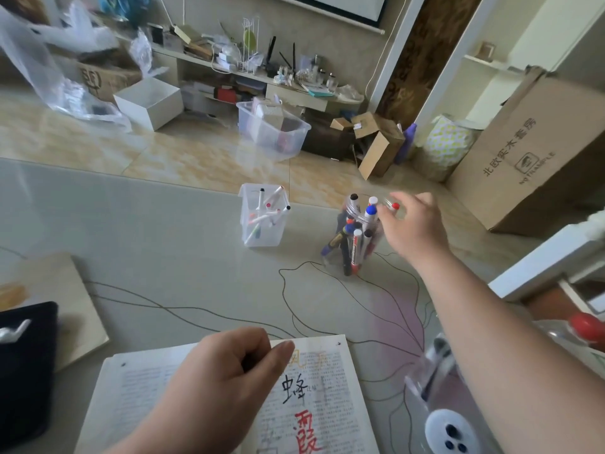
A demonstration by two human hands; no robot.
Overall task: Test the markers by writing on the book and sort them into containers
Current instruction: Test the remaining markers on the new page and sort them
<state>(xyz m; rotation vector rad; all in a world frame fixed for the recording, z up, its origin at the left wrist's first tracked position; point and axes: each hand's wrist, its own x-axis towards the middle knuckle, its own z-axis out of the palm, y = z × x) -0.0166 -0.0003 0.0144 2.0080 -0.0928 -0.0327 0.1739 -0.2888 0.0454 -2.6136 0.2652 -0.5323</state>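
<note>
An open book (330,398) with black and red characters written on its page lies at the table's near edge. My left hand (212,391) rests on it with loosely curled fingers and holds nothing I can see. My right hand (412,227) reaches over a round clear container (352,237) full of thick markers. Its fingertips pinch a red-capped marker (395,206) at the container's rim; the hand is blurred. A square clear container (262,221) with thin white markers stands to the left of the round one.
Another clear holder (435,385) with pens stands at the near right beside a white round object (448,430). A red-capped bottle (586,326) lies further right. A wooden board (65,306) and a black object (26,371) sit at the left. Boxes and bins crowd the floor beyond the table.
</note>
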